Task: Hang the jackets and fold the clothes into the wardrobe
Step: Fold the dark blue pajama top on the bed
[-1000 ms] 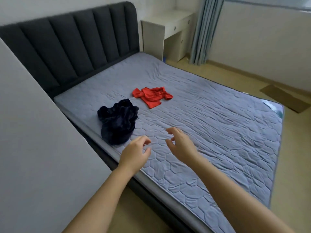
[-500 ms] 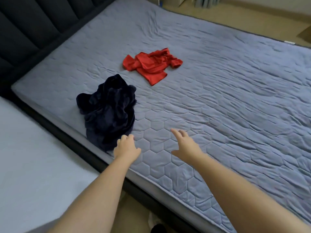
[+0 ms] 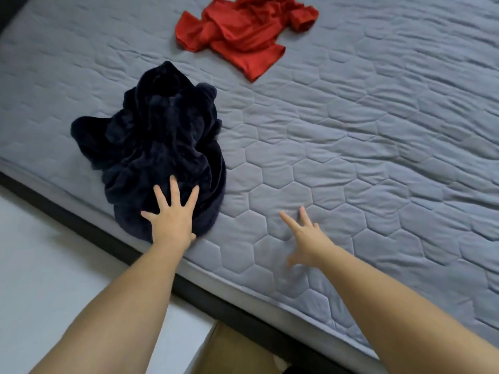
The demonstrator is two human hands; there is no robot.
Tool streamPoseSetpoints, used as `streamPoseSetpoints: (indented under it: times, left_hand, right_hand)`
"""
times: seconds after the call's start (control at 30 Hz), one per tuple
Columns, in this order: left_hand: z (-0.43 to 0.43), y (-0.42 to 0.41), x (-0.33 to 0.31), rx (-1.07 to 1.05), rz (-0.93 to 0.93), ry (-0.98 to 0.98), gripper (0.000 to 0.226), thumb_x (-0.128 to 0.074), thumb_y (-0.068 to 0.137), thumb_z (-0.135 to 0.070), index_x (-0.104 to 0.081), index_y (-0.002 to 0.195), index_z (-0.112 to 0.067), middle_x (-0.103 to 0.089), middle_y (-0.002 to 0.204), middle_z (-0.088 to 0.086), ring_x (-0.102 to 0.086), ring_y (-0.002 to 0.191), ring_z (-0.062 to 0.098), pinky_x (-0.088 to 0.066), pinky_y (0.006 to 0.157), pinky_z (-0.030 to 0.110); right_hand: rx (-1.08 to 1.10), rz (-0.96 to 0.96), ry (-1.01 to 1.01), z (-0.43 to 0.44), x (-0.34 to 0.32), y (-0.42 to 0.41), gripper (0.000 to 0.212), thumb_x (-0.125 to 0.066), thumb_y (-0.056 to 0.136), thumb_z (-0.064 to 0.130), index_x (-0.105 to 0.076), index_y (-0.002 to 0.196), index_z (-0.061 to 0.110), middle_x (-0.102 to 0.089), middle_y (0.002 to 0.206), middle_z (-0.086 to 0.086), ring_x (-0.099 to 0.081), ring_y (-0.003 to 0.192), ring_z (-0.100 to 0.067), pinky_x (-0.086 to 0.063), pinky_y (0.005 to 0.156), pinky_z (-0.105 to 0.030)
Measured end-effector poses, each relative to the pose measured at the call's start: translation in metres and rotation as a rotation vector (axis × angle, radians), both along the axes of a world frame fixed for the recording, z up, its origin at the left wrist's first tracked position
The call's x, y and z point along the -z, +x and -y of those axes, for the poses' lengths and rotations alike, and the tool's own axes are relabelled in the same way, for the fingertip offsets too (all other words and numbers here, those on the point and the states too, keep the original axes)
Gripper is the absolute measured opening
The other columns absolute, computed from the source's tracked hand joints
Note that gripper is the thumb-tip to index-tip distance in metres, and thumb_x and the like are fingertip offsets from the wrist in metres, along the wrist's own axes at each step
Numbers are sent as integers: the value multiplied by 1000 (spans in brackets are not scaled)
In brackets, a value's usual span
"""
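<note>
I am laying my left hand (image 3: pixel 172 220) flat on the near end of the dark blue garment (image 3: pixel 162 141), fingers spread wide and straight, gripping nothing as yet. My right hand (image 3: pixel 307 241) is reaching over the bare mattress (image 3: pixel 378 157) just to the right of that garment, fingers likewise splayed and holding nothing; whether it is touching the quilting I cannot tell. The garment is lying bunched in a heap at the near left edge of the mattress, close above the dark bed frame (image 3: pixel 229 306). The red shirt (image 3: pixel 243 36) is lying crumpled at the far side, well apart from both hands. I am judging the step in hand to be taking up the dark garment; neither piece is looking folded or hung. The heap is hiding collar and shoulders, so I am advising feeling for those before lifting, and bringing the right hand in to its right side so the cloth opens out rather than rising as a lump. The fabric is looking thick and plush, calling for a full handful. Dragging it nearer is risking a slide off the edge.
</note>
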State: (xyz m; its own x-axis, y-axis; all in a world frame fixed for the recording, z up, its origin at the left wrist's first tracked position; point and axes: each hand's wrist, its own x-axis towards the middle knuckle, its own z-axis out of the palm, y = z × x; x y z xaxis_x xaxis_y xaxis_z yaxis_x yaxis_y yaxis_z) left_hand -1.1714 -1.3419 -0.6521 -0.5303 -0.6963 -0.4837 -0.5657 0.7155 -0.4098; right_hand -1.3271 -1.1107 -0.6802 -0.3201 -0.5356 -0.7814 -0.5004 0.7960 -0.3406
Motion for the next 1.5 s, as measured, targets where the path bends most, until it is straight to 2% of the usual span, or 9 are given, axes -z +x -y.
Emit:
streamPoseSetpoints:
  times: [0.23,0.4,0.6,0.67,0.73,1.0,1.23,1.4,1.5]
  left_hand:
    - [30,-10,0,228,-48,67,61,-59,79,4,-37,131,-21,-37,113,9,-40,97,27,-37,63,29]
    - [18,-29,-52,264,-167,304,52,-54,85,-8,-43,134,-22,-52,111,3,-52,100,25,-38,66,29]
    - [-44,-67,-150,707,-257,460,43,-53,79,-18,-51,122,-26,-57,99,-4,-57,95,21,-40,67,29]
    - [-65,-84,-192,788,-344,482,37,-54,77,-21,-55,114,-25,-60,96,-5,-59,91,21,-38,65,29]
    - [-86,-96,-235,815,-439,506,30,-56,76,-23,-56,106,-22,-63,96,-4,-60,89,23,-36,63,29]
    - [-198,-99,-387,494,-933,558,48,-61,73,-16,-51,120,-17,-60,115,5,-59,103,29,-45,79,33]
    - [-366,-86,-444,169,-1123,859,96,-76,63,-37,-20,141,-36,-44,139,-2,-46,124,15,-40,94,29]
    - [-441,-106,-477,-24,-1360,634,15,-57,81,-13,-53,94,-17,-65,85,19,-60,82,39,-29,58,31]
    - [-452,-118,-522,-42,-1510,691,14,-52,78,-25,-58,89,-19,-64,75,4,-60,75,25,-31,59,28]
  right_hand:
    - [-18,18,11,-11,21,4,118,-78,73,26,12,146,47,21,158,0,-2,144,-42,-33,110,-45]
    - [-2,-27,-129,-4,-21,6,118,-77,74,21,13,146,45,12,159,-5,-25,141,-33,-42,101,-42]
    - [-36,-188,-379,6,-106,-1,111,-77,73,30,5,149,41,1,160,-3,-15,144,-25,-37,105,-47]
    - [48,-144,-494,1,-143,-6,87,-73,73,31,-25,146,31,-24,154,-4,-26,141,-24,-38,102,-43]
    - [165,-202,-599,-10,-187,-15,35,-64,77,23,-52,110,22,-59,119,-5,-53,117,-31,-43,78,-36]
    - [610,-230,-1005,-127,-391,-51,3,-62,81,0,-65,81,0,-66,77,-13,-58,78,-18,-43,67,-32]
    - [744,-216,-1375,-271,-529,-48,25,-49,80,-6,-62,98,5,-65,84,-2,-58,70,13,-48,71,-11]
    - [727,-326,-1377,-356,-575,-58,27,-52,83,-13,-65,99,4,-67,88,-4,-63,79,-3,-53,74,-19]
    - [752,-506,-1229,-413,-586,-77,23,-61,80,-4,-63,98,10,-64,83,4,-63,80,-13,-49,73,-23]
